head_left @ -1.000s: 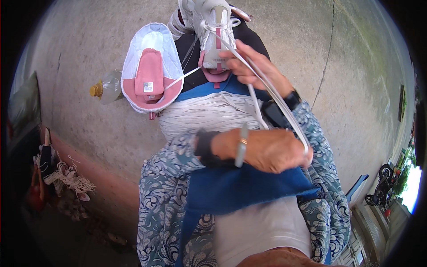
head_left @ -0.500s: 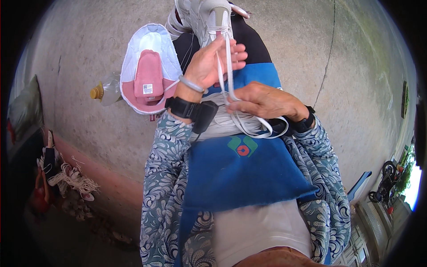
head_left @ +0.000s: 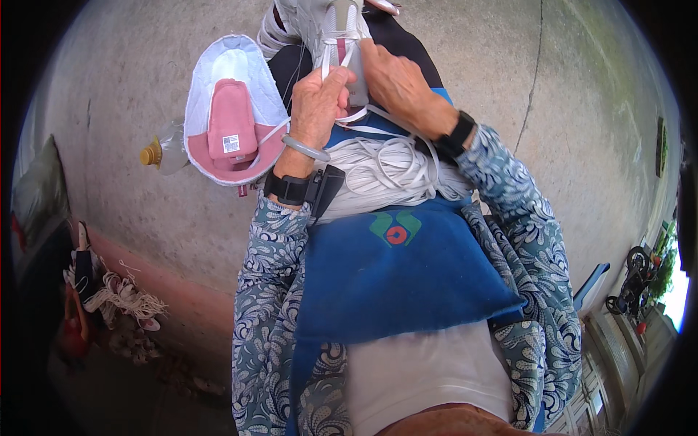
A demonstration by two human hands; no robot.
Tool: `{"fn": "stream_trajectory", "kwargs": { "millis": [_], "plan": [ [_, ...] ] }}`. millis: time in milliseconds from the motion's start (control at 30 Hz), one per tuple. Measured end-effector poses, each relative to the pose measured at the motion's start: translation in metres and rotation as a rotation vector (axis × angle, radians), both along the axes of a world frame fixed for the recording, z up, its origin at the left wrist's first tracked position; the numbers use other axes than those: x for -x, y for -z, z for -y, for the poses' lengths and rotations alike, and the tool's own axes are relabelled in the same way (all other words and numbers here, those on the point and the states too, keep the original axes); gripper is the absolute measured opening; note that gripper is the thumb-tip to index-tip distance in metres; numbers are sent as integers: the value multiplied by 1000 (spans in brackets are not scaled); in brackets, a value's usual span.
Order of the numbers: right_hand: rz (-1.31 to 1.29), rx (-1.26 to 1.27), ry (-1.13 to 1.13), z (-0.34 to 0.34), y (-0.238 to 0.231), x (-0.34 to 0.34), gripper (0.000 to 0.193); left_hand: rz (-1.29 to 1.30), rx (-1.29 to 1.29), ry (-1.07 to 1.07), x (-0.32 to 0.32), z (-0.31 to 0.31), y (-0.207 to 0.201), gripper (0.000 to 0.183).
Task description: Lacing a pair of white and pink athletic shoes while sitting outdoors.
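A white and grey shoe upper (head_left: pixel 340 22) lies at the top of the view over my dark-trousered legs, a white shoelace (head_left: pixel 326 64) crossing its front. My left hand (head_left: pixel 318 102) is closed in a pinch on that lace, just below the lacing holes. At the upper's right edge, my right hand (head_left: pixel 398 83) has its fingertips pressed together; what they grip is hidden. Below both hands, a thick bundle of white laces (head_left: pixel 392 174) rests on my lap over a blue apron (head_left: pixel 400 291). One loose strand loops beneath my right wrist.
Left of my left hand, a pink and white shoe upper (head_left: pixel 198 94) lies with its opening facing up. Beside it is a clear bottle (head_left: pixel 172 149) with a yellow cap. Tangled cords (head_left: pixel 123 298) hang at the lower left. A motorcycle (head_left: pixel 632 280) stands far right.
My right hand has moved up from the lace bundle to the shoe upper's edge. My left hand has turned from open fingers to a pinch on the lace. The long lace loop no longer hangs between them.
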State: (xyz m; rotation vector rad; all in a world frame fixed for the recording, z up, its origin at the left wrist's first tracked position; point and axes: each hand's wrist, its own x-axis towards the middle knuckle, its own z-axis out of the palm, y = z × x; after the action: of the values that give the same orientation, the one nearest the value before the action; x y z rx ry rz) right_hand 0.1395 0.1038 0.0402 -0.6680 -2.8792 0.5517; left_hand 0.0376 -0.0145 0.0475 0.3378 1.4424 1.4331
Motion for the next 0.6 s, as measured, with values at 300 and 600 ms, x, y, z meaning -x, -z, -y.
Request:
{"fn": "stream_trajectory", "kwargs": {
  "millis": [300, 600],
  "plan": [
    [-332, 104, 210, -20, 3, 14, 22, -341, 18, -128, -11, 12, -13, 41],
    [-366, 72, 110, -38, 33, 25, 21, -799, -159, 99, -8, 25, -4, 22]
  ]
}}
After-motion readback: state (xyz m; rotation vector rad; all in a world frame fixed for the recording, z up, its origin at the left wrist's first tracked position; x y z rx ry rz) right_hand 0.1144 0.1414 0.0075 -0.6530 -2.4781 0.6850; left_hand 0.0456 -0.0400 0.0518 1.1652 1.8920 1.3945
